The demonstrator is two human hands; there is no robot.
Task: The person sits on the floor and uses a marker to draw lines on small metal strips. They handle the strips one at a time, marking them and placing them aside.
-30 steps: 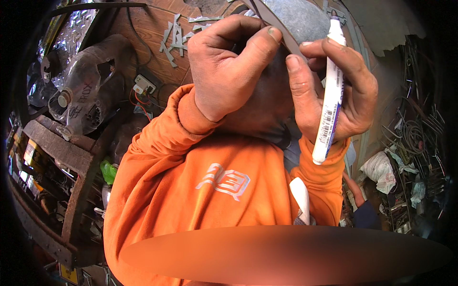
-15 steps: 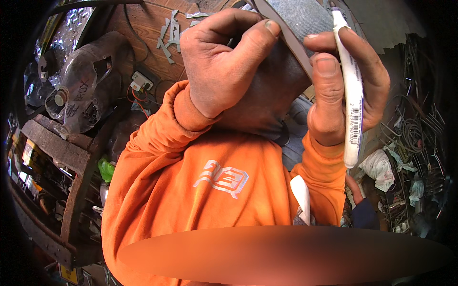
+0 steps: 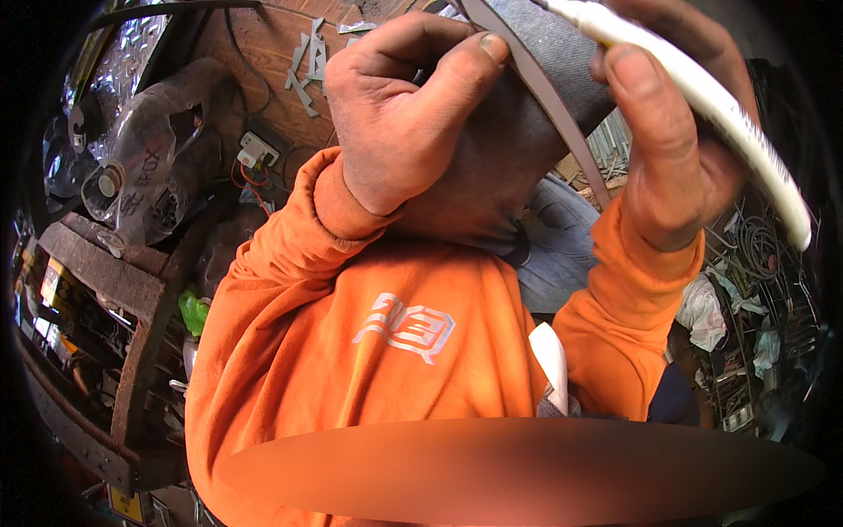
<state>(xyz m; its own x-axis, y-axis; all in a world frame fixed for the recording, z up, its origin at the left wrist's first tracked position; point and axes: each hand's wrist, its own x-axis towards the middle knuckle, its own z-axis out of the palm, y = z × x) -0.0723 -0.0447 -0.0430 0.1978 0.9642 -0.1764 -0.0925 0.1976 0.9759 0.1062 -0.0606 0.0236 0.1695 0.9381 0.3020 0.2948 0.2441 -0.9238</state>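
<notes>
My left hand (image 3: 395, 123) pinches a narrow, flat grey metal strip (image 3: 558, 110) between thumb and bent fingers near its upper part. The strip slants down to the right over my denim-covered leg (image 3: 544, 44). Off to the right of the strip, my right hand (image 3: 667, 149) is closed around a white marker (image 3: 702, 83). The marker's thin tip points up and left, close above the strip but apart from it. Its rounded end sticks out past the hand at the lower right. Some fingers of my right hand are hidden behind the marker.
Short grey cut pieces (image 3: 307, 70) lie on the brown floor. At left stand a cut clear plastic bottle (image 3: 145, 162), a white electrical box (image 3: 259, 149) with wires and a rusty metal frame (image 3: 105, 268). Coiled wire (image 3: 757, 246) and white bags (image 3: 702, 312) lie at right.
My right hand has moved right and up from the strip, and the marker has tilted from near upright to a slant. More of the strip's lower end shows. My left hand has barely moved.
</notes>
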